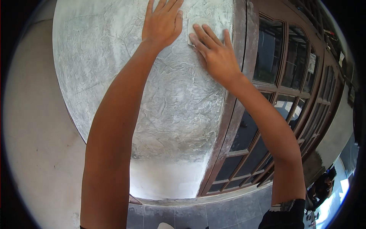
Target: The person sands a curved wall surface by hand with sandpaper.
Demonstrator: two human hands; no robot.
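A textured grey-white plastered wall [171,95] fills the middle of the head view. High on it my left hand [162,24] lies flat, its fingers stretched upward and partly cut off by the top edge. It has nothing visible in it. To its right, near the door frame, my right hand [217,53] presses a thin, pale, square-edged sheet [190,29] against the plaster. The fingers of that hand are spread over the sheet and cover most of it. What the sheet is made of, I cannot make out.
A brown wooden door frame [239,57] borders the wall on the right, beside glass-paned brown doors [278,82]. Grey floor tiles [190,217] run below. A plain beige wall [34,114] is at left. A person in dark clothing [322,189] is at the lower right.
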